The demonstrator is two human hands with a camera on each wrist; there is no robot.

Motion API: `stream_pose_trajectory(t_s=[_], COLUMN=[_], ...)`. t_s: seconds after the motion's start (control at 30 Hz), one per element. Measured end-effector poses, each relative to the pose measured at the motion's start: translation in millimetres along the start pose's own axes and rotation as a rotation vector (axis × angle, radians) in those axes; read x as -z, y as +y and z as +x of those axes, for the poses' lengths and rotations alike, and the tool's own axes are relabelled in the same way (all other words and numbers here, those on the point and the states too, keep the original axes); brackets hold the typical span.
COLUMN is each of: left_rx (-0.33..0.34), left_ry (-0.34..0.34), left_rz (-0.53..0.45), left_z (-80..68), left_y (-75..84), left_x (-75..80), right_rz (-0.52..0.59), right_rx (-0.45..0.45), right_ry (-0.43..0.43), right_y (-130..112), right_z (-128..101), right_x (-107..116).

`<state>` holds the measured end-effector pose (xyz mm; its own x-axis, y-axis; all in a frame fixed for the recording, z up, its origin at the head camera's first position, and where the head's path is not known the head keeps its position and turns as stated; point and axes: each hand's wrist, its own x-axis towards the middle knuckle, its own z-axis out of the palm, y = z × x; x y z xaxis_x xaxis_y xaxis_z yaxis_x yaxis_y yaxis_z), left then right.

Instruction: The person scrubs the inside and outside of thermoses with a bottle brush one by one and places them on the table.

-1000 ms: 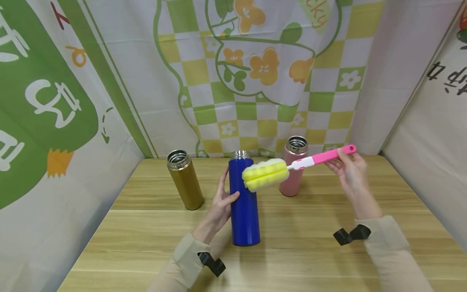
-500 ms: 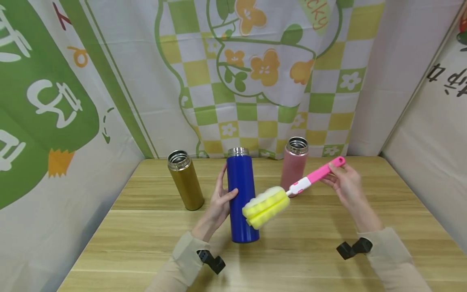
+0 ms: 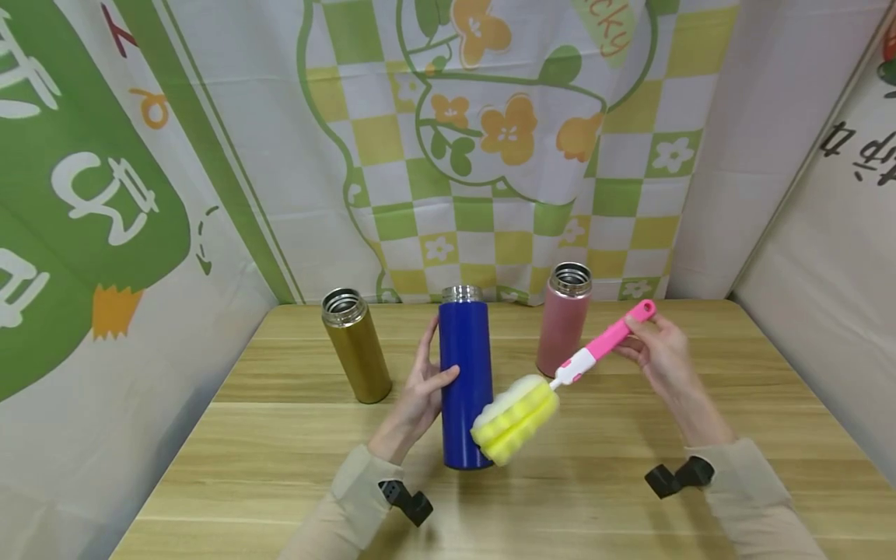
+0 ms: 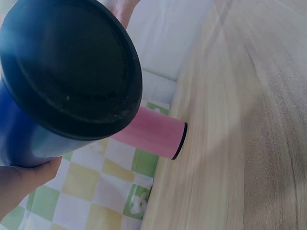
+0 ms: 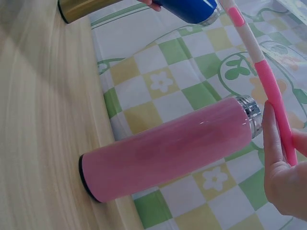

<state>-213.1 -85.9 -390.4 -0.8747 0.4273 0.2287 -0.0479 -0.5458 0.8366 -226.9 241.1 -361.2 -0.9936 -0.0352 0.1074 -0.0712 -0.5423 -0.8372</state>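
Here the left hand (image 3: 423,385) grips the blue flask (image 3: 467,377), upright mid-table (image 3: 280,435), mouth open. Right hand (image 3: 654,350) pinches the pink bottle brush (image 3: 560,385), sponge low beside the flask. Step: pre-insertion; next likely needs raising sponge over the mouth.

We wear long beige sleeves on both arms, each ending in a snug cuff just short of the wrist, and our left hand (image 3: 427,389) and right hand (image 3: 661,354) are bare. A small black clip-like camera mount (image 3: 406,502) sits at the left cuff. A matching black mount (image 3: 675,476) juts from the right cuff.
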Motion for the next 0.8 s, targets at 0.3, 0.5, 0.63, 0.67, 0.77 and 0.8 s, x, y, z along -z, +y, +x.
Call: stream_pose_trajectory(t_s=[0.3, 0.5, 0.63, 0.67, 0.77, 0.8], left_rx=[0.024, 0.032, 0.042, 0.044, 0.049, 0.048], left_ry=[-0.03, -0.037, -0.043, -0.044, -0.048, -0.051], left_rz=[0.009, 0.018, 0.012, 0.009, 0.005, 0.003], left_z=[-3.8, -5.9, -7.3, -7.7, -8.4, -8.6], left_y=[0.8, 0.5, -0.9, -1.3, -2.5, -2.9], left_x=[-1.4, -0.3, 0.6, 0.9, 1.8, 2.1], right_rz=[0.142, 0.201, 0.235, 0.248, 0.27, 0.276], right_rx=[0.089, 0.118, 0.13, 0.133, 0.149, 0.154], right_ry=[0.11, 0.16, 0.208, 0.217, 0.242, 0.248], right_y=[-13, -17, -20, -20, -22, -23], right_z=[11, 15, 17, 17, 17, 17], right_x=[-11, -15, -18, -18, -20, -20])
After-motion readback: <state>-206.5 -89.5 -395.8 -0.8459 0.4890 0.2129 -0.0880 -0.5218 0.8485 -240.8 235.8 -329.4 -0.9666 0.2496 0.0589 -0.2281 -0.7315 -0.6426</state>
